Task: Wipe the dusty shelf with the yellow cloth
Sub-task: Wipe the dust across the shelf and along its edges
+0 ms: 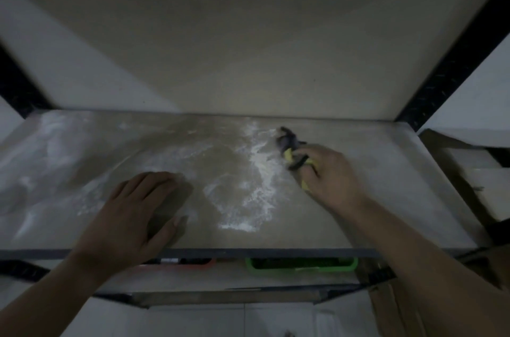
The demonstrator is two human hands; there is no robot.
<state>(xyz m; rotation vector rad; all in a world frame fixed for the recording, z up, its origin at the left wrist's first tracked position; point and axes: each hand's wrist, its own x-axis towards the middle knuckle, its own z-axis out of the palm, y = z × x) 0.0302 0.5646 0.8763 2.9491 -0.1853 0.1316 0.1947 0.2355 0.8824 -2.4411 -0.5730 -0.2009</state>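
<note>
Yellow cloth point(293, 156): bunched, clenched in right hand point(335, 173) near the shelf point(400, 184) back-right area, beside white dust point(259, 171). Left hand point(135, 209): flat, fingers straight, pressing front-left of centre.

Looks like a storeroom or utility corner, dim and bare. Told by black punched metal uprights point(452, 71) framing a pale board shelf point(386, 198) smeared with white dust point(259, 171); by a plain wall point(248, 33) close behind; by a green tray point(300, 267) and a red tray point(193, 263) stowed below; by cardboard point(469, 198) propped at the right; by pale floor tiles point(220, 320) underneath.
</note>
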